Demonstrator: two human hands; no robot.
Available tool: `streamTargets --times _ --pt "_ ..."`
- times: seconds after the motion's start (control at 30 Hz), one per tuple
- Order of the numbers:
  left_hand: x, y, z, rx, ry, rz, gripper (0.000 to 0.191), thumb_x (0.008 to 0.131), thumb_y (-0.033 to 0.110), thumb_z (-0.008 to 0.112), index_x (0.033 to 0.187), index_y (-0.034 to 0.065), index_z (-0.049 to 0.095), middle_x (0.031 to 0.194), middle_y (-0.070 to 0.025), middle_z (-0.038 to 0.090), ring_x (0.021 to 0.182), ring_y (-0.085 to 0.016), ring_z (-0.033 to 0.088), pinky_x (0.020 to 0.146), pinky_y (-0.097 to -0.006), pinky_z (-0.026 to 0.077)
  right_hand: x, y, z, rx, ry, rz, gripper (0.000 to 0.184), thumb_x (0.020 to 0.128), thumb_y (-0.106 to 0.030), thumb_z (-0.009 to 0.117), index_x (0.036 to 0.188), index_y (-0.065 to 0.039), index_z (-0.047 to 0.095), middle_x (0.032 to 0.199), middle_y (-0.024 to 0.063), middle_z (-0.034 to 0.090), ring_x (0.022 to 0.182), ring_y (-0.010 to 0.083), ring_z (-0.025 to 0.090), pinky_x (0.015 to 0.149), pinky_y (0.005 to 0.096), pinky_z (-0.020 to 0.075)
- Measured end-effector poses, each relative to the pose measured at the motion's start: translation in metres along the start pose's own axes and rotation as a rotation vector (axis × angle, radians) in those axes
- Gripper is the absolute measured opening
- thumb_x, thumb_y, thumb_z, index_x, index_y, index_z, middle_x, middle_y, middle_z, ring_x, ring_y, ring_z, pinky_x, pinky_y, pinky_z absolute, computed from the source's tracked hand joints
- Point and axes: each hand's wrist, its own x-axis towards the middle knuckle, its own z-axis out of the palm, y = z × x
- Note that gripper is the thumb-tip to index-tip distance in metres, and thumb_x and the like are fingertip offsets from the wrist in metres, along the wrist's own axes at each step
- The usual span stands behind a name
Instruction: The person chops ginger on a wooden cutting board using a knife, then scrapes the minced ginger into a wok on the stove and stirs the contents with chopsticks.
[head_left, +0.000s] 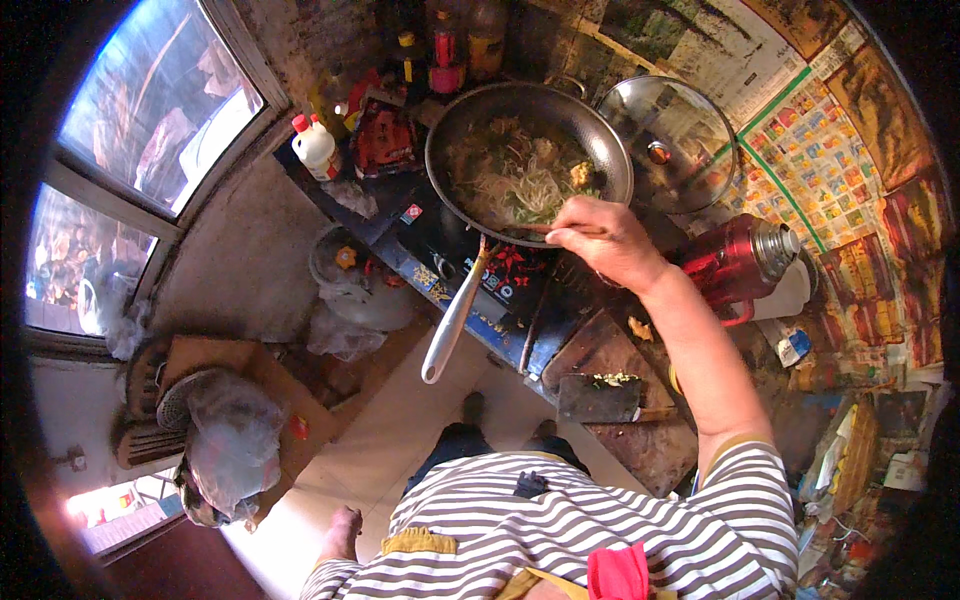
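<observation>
At the near rim of a wide wok (625, 161), my right hand (600, 234) grips thin brown sticks, apparently chopsticks (534, 227). Their tips reach down into the food (536, 180), a mix of pale strands and green pieces, with a yellow lump on the right side. The wok stands over a black cooktop (424, 225), and its long metal handle (454, 330) points toward me, untouched. My left hand (345, 529) hangs low at my side, away from the counter. Its fingers look loosely curled, but their closure is unclear.
Right of the wok, a glass lid (667, 142) leans near the paper-covered wall. A red thermos flask (731, 259) lies behind my forearm. A cleaver (600, 397) with chopped bits rests on a cutting board (637, 450). A white bottle (313, 146) stands left of a red packet (384, 135).
</observation>
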Motion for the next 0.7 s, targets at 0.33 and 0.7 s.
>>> streamTargets --times 0.33,0.7 --pt "0.002 0.005 0.008 0.137 0.185 0.201 0.041 0.100 0.037 0.054 0.105 -0.0001 0.071 0.081 -0.0178 0.075 0.076 -0.029 0.076 0.081 -0.0407 0.059 0.041 0.075 -0.019 -0.032 0.451 0.121 0.013 0.092 -0.013 0.072 0.086 -0.003 0.065 0.081 0.0053 0.072 0.064 0.0148 0.067 0.060 0.0301 0.0537" --pt "-0.034 0.030 -0.008 0.137 0.081 0.141 0.042 0.101 0.036 0.051 0.112 -0.0019 0.067 0.083 -0.0192 0.075 0.077 -0.027 0.076 0.078 -0.0411 0.059 0.069 0.081 0.012 0.682 0.662 0.402 0.021 0.096 -0.020 0.068 0.095 -0.003 0.056 0.082 0.0132 0.068 0.059 0.0195 0.070 0.051 0.0315 0.0584"
